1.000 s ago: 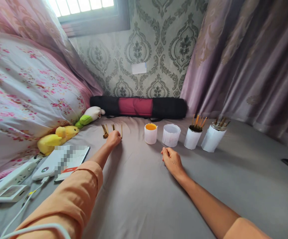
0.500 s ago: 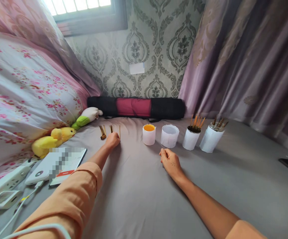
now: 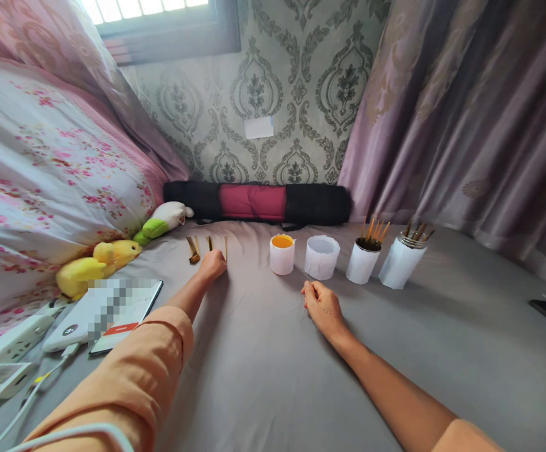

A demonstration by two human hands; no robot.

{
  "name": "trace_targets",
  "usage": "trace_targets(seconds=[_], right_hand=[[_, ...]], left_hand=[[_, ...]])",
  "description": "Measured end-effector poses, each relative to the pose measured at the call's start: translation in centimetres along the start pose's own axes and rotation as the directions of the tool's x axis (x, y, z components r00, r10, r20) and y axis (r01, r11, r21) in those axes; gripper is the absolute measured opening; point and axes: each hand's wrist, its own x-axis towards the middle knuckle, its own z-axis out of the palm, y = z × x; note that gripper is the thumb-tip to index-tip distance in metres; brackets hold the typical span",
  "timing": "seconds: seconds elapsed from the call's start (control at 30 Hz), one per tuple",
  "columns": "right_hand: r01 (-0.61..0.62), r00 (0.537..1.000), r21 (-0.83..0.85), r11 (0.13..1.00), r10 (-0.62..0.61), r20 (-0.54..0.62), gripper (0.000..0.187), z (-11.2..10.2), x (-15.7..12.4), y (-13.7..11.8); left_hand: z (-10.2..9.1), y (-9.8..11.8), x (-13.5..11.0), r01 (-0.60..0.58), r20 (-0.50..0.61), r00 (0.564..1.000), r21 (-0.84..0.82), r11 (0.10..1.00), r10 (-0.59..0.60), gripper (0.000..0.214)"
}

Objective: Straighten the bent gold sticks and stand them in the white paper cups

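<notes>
On the grey sheet (image 3: 273, 351), my left hand (image 3: 213, 265) is closed among slim golden-brown sticks. A thin stick (image 3: 226, 247) stands out just beyond its right side, and a darker stick (image 3: 210, 242) shows behind the knuckles. I cannot make out what, if anything, the fingers grip. A small bundle of sticks (image 3: 193, 251) lies left of this hand. My right hand (image 3: 322, 304) rests with curled fingers and nothing visible in them. It is just in front of a white-wrapped cup with an orange inside (image 3: 282, 260) and a wider whitish cup (image 3: 322, 260).
Right of the cups stand a white-wrapped can (image 3: 363, 266) and a tilted-looking jar (image 3: 399, 265), both holding sticks. A black-and-red roll bag (image 3: 254, 202) lies along the wall. Plush toys (image 3: 98, 267), a power bank (image 3: 72, 323), a phone (image 3: 134, 314) and a power strip (image 3: 22, 336) are left.
Both hands stay almost where they were. The view has shifted very slightly; no object has visibly moved.
</notes>
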Motion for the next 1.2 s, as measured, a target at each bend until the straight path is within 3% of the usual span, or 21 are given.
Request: trace_targets(seconds=[1.2], right_hand=[[0.003, 1.0, -0.007, 1.0, -0.003, 0.001, 0.038, -0.09, -0.05, -0.12]], left_hand=[[-0.57, 0.26, -0.42, 0.025, -0.031, 0.999, -0.014, 1.0, -0.025, 0.023]])
